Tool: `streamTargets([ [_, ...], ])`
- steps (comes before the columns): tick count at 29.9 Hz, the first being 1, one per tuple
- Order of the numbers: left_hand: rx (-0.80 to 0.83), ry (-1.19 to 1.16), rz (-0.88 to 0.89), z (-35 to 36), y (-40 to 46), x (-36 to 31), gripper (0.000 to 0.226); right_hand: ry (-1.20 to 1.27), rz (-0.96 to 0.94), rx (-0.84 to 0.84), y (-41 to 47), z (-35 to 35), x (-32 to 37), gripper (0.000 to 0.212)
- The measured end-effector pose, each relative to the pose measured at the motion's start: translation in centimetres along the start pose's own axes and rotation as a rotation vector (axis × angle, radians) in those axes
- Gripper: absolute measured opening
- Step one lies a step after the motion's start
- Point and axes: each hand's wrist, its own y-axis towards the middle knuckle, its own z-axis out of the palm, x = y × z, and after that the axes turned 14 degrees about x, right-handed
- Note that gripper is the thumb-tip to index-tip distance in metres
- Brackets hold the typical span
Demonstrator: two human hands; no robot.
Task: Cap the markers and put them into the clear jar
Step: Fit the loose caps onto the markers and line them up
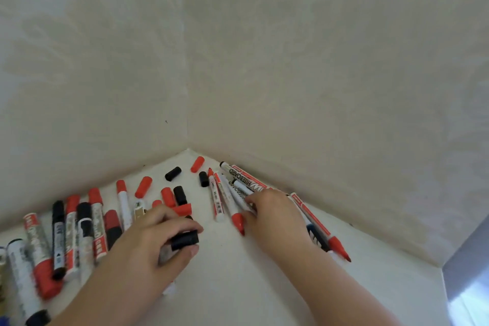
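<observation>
Roughly, table (238,286): white corner surface, markers (66,241) and loose caps (173,173) scattered.
Jar: not visible.
Left hand (156,243): pinching black cap (184,240).
Right hand (275,213): fingers curled on uncapped markers (232,201).
Handling: light, stiff, smooth; grip mid-barrel.

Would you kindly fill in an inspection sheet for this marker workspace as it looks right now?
Surface: white tabletop set into a wall corner.
Job's things: capped markers lie at left; uncapped markers at right; loose caps between them; clear jar not in view.
Clutter: nothing seen.
Grippers: left hand holds a black-capped marker; right hand rests on the uncapped markers, grip unclear.
Cables: nothing seen.
Surroundings: pale patterned walls.
</observation>
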Motion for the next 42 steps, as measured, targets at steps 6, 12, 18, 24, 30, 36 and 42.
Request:
streamTargets([
  [6,-0.005,0.026,-0.002,0.0,-0.1,-0.3,0.029,0.050,0.027,-0.085,-0.4,-0.3,0.3,0.029],
  [12,-0.092,-0.060,-0.052,-0.1,-0.4,-0.5,0.032,1.182,-0.129,0.048,-1.1,-1.2,0.9,0.027],
  [18,-0.131,-0.085,-0.071,-0.3,-0.4,-0.4,0.022,1.405,-0.223,0.190,-1.8,-0.3,2.8,0.031],
  [24,-0.160,-0.072,-0.064,-0.2,-0.3,-0.4,0.021,1.328,-0.239,0.219,-2.0,0.0,3.0,0.020],
  [30,-0.171,-0.026,-0.026,-0.1,-0.4,-0.1,0.032,1.260,-0.320,0.258,-2.5,-0.2,3.4,0.008],
  [36,-0.175,0.091,0.062,-0.1,-0.6,-0.8,0.024,1.444,-0.290,0.381,-2.4,-1.1,3.2,0.034],
  [42,-0.197,0.127,0.123,-0.4,-0.9,-1.8,0.028,1.484,-0.337,0.539,-2.6,-1.0,3.4,0.027],
])
